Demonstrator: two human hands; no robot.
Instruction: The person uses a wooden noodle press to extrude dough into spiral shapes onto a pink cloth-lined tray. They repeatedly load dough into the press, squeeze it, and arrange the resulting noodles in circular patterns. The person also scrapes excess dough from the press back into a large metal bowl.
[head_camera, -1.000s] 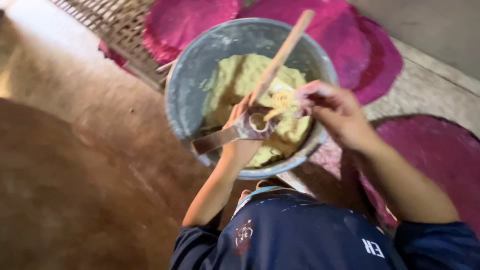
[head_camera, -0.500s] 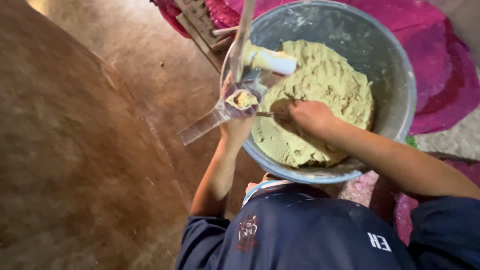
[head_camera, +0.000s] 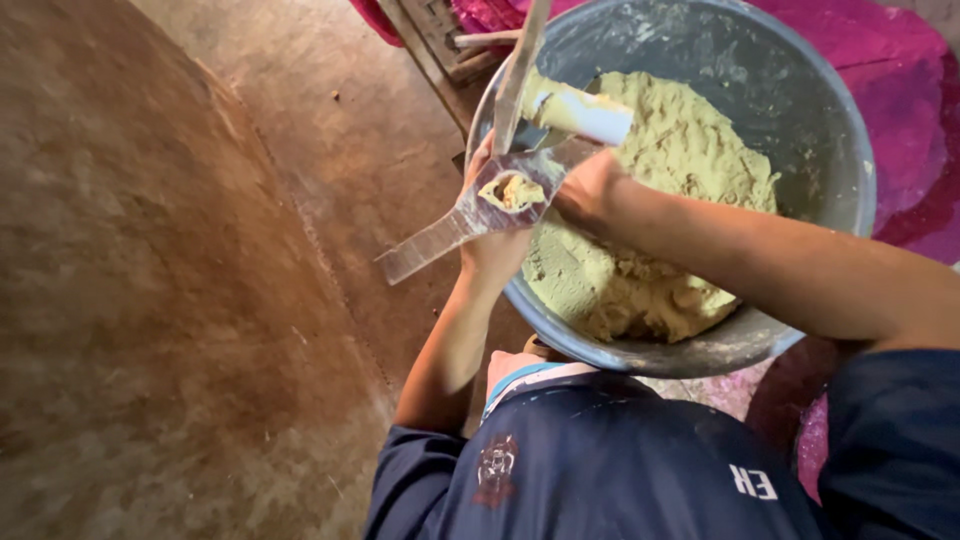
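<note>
Left hand (head_camera: 495, 245) gripping metal press (head_camera: 470, 215) at basin (head_camera: 850, 150) rim; right hand (head_camera: 585, 190) closed on yellow dough (head_camera: 680, 170) inside. Since earlier, view closer, press barely shifted.

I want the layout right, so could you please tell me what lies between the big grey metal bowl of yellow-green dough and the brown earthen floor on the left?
In the head view, the left hand holding a flat metal press tool lies there.
</note>
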